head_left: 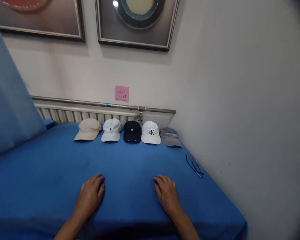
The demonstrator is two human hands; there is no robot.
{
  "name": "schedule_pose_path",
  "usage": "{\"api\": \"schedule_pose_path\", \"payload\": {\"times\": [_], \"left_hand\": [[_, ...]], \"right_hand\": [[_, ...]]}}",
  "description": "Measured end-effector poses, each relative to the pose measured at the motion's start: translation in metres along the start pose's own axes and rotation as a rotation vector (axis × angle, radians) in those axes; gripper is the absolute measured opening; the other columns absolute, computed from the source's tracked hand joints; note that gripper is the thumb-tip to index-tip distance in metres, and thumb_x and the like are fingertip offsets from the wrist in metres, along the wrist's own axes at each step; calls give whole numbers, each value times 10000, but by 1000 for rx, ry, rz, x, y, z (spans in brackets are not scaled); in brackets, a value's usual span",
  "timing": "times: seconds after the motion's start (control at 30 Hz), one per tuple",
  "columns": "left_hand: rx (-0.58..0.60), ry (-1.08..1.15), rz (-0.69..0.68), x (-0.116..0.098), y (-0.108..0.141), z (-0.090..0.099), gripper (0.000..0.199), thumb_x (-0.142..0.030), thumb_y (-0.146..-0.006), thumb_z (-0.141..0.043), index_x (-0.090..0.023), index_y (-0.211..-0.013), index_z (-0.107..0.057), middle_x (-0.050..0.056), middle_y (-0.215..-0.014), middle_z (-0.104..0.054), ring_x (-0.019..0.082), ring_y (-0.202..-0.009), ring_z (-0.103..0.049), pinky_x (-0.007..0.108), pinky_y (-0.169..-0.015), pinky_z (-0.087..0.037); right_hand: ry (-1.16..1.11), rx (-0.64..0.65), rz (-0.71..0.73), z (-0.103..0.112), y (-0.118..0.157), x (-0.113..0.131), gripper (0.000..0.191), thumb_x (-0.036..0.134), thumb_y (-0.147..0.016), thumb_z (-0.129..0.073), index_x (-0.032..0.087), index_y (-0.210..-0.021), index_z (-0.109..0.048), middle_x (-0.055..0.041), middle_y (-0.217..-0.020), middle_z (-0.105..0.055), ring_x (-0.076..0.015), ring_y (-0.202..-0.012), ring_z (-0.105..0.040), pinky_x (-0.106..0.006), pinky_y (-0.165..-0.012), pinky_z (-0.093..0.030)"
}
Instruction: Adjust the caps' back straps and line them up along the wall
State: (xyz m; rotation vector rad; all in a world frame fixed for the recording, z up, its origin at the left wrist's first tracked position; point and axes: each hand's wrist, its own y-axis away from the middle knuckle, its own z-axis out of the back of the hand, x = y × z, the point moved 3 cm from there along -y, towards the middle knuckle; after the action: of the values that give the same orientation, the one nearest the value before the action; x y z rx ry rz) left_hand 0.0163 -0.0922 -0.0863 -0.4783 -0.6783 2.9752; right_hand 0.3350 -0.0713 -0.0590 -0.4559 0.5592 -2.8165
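Note:
My left hand (92, 190) rests on the blue cloth (125, 173), fingers loosely curved and thumb apart, holding nothing. Opposite it, my right hand (165, 190) lies on the same cloth, empty, with its thumb a little away from the fingers. Beyond both hands, baseball caps stand in a row with brims facing me. From left to right they are a beige cap (88, 129), a white cap with a small dark emblem (111, 130), a black cap (132, 131), a white cap with black letters (151, 132) and a grey cap (170, 136). Neither hand touches a cap.
Eyeglasses (195, 166) lie near the table's right edge, by the wall. Behind the caps are a radiator (67, 115), a metal pipe (90, 102) and a pink note (122, 93). A blue curtain (10, 100) hangs at the left. Framed pictures (137, 30) hang above.

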Motion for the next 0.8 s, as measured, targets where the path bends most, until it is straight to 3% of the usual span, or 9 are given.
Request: {"api": "schedule_pose_path", "payload": {"times": [0.2, 0.4, 0.8], "left_hand": [[23, -14, 37, 10, 4, 1, 469, -351, -901, -334, -104, -1146, -648, 142, -1247, -636, 272, -1165, -582, 448, -1000, -439], [16, -32, 74, 33, 11, 9, 494, -379, -889, -340, -90, -1134, -657, 154, -1240, -640, 279, -1154, -592, 453, -1011, -438], [10, -124, 145, 63, 30, 26, 610, -471, -878, -283, -81, -1158, -658, 154, -1244, -636, 296, -1144, -593, 466, -1008, -432]], "right_hand": [[-25, 8, 9, 0, 1, -1, 297, 175, -878, -446, 220, -1061, -676, -96, -1154, -673, -246, -1087, -585, -401, -890, -426], [-33, 40, -21, 2, 2, 1, 294, 168, -882, -449, 205, -1070, -671, -99, -1176, -662, -254, -1106, -570, -418, -909, -411], [28, -38, 6, 1, 24, -5, 316, 211, -901, -420, 248, -1088, -672, -92, -1165, -671, -263, -1090, -589, -440, -892, -439]]}}
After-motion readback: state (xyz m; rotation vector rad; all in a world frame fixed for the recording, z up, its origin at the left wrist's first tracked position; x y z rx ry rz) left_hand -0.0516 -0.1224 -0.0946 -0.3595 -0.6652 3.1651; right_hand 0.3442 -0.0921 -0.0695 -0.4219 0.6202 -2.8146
